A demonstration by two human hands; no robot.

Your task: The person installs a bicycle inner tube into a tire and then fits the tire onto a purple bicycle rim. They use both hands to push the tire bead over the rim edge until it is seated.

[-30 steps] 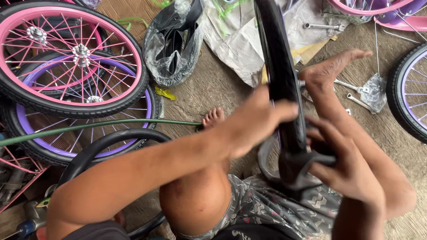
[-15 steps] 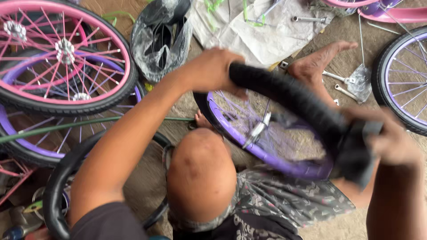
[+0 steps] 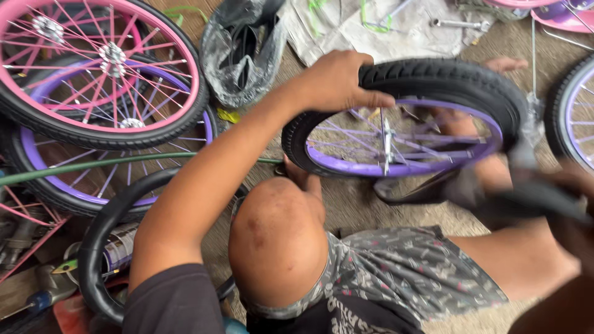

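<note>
1. Left hand [image 3: 337, 80] – clenched over the top of the black tyre [image 3: 458, 77] of a purple-rimmed wheel [image 3: 402, 167], fingers curled onto the tread, thumb side toward the rim.
2. Right hand [image 3: 572, 185] – at the right edge, blurred; it sits against a dark strip of rubber [image 3: 526, 201] by the wheel's right side, but I cannot tell whether it grips it.
3. Wheel is held up off the ground, tilted nearly flat, in front of the raised left knee [image 3: 275, 241]; spokes and hub axle visible through the rim.
4. Packages – a crumpled clear plastic bag [image 3: 244, 49] with dark contents lies far left of the hand; a pale printed sheet [image 3: 346, 25] lies beyond it, green ties on top. A can with a light label [image 3: 120, 247] lies near left, inside a loose black tyre loop [image 3: 102, 241].
5. Left side crowded – pink-rimmed wheel [image 3: 93, 68] stacked on another purple-rimmed wheel [image 3: 86, 179], green hose [image 3: 124, 164] running across them.
6. Right edge: one more purple wheel [image 3: 572, 111] just beside the held one.
7. Open room – bare concrete floor [image 3: 352, 204] only under the held wheel and between the knees; tight elsewhere.
</note>
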